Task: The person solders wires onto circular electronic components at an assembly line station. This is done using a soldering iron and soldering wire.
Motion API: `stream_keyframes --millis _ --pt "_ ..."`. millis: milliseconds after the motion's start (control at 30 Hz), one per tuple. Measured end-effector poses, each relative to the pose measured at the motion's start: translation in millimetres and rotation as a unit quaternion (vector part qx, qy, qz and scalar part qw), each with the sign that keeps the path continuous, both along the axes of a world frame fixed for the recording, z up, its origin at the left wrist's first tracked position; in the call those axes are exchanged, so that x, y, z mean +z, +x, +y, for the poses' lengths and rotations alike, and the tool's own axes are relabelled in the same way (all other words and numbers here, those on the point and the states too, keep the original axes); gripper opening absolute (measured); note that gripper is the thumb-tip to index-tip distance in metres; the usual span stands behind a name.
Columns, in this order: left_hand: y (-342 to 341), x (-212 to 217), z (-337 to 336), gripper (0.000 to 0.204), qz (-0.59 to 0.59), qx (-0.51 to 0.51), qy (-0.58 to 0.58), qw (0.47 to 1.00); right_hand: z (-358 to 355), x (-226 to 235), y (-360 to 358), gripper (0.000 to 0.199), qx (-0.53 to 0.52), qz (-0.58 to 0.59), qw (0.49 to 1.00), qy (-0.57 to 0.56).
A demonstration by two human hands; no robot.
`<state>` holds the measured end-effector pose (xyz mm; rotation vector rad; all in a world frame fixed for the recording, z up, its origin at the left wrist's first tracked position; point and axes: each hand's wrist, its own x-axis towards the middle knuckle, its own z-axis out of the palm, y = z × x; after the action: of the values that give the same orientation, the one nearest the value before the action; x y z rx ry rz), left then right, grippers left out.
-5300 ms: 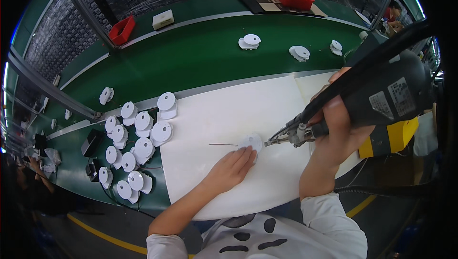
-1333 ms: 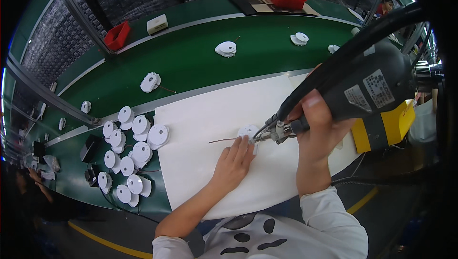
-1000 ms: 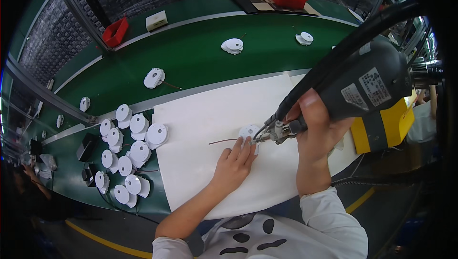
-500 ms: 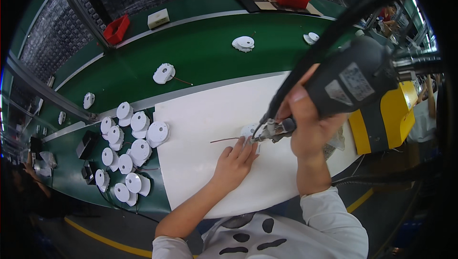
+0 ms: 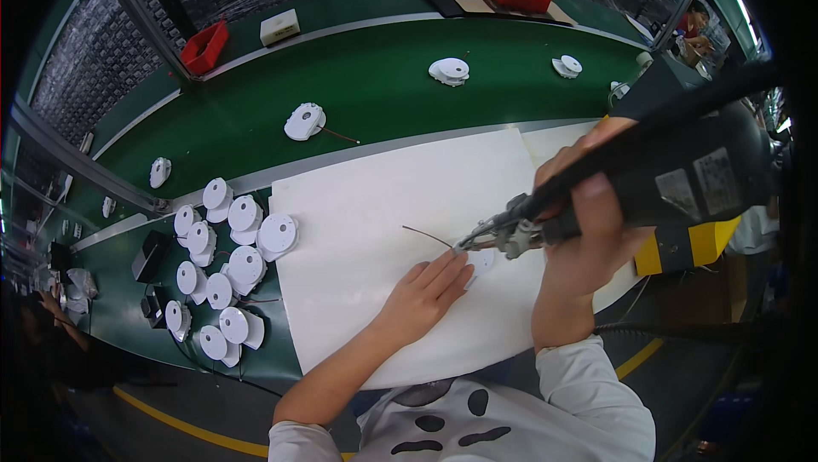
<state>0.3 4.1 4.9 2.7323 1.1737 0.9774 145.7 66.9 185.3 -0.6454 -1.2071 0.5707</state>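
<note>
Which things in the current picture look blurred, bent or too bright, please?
All in the head view: the black power tool looks smeared, perhaps from motion; the white disc part stands out poorly against the white sheet; the far grey rail bows from fisheye distortion; the light strip at upper right glares; the corners fade to black.

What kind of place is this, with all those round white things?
Probably a factory assembly line: similar white parts lie along a long green surface, and the right hand holds a black cabled tool.
</note>
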Motion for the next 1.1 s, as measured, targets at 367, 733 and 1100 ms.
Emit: stream_keyframes --millis 367,733,1100 --pt "-1.8 0.3 -0.6 0.042 0.004 0.004 0.003 1.0 8.2 -16.9 -2.3 0.031 0.046 -0.01 0.998 0.038" --pt "-5.5 0.1 -1.8 0.04 0.003 -0.006 -0.009 1.0 4.7 -26.2 -11.2 0.028 0.061 -0.02 0.997 0.04" --pt "-11.3 -8.7 108.7 0.071 -0.032 0.096 -0.082 0.992 -4.9 10.3 53.3 0.034 -0.036 0.088 0.993 0.074"
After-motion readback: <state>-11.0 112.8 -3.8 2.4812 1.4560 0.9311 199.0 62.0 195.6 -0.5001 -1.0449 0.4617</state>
